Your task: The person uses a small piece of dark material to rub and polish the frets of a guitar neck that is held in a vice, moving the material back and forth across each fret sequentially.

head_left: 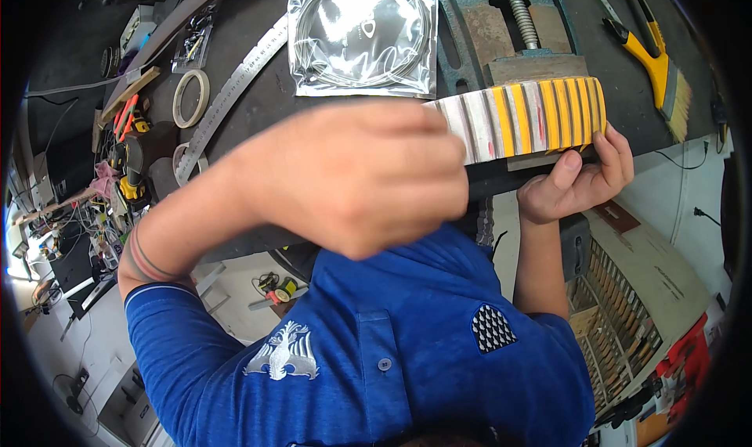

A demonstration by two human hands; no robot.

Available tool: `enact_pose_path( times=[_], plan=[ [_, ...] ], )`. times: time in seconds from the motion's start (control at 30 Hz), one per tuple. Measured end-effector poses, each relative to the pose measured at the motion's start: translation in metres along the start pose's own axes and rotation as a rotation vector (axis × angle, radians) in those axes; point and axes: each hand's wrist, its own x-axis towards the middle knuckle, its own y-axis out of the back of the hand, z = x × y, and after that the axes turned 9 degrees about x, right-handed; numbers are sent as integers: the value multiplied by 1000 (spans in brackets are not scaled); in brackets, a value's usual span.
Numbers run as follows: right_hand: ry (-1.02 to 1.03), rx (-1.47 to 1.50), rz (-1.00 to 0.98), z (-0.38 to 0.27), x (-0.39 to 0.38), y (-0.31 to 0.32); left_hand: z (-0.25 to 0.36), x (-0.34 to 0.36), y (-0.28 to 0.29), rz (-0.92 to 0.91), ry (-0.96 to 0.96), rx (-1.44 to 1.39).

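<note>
At the near edge of the dark desk (243,32), directly in front of the vise (482,24), sits a striped block (540,118) of yellow, white and brown bands. Right hand (583,185): grip narrow, thumb at the block's lower edge, fingers on its right end. Left hand (376,177): motion-blurred, fingers curled, overlapping the block's left end from my view; cannot tell whether its grip holds anything.

Containers: shiny clear-fronted pouch (364,67), lying flat left of the vise, with coiled wire or cord inside. Small clear bag (196,44) farther left, holding small pieces too fine to identify. Cream case (666,275) below the desk's right side, with rows of brown, elongated pieces in its compartments.
</note>
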Motion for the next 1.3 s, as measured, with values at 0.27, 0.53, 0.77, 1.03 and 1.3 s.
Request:
enact_pose_path(
  times=[0.27,0.53,0.77,1.03,1.3],
  plan=[
    [13,5,-4,1,2,0,-2,-1,2,-33,-4,-21],
    [8,0,-10,-1,1,2,-4,-1,3,-20,-9,78],
    [-10,0,-17,-2,2,2,-18,-3,4,19,-39,101],
    [-15,5,-1,-3,1,1,-19,-3,15,-55,43,81],
    [0,-26,-22,-1,3,1,-31,-3,15,-39,-27,168]
  ],
)
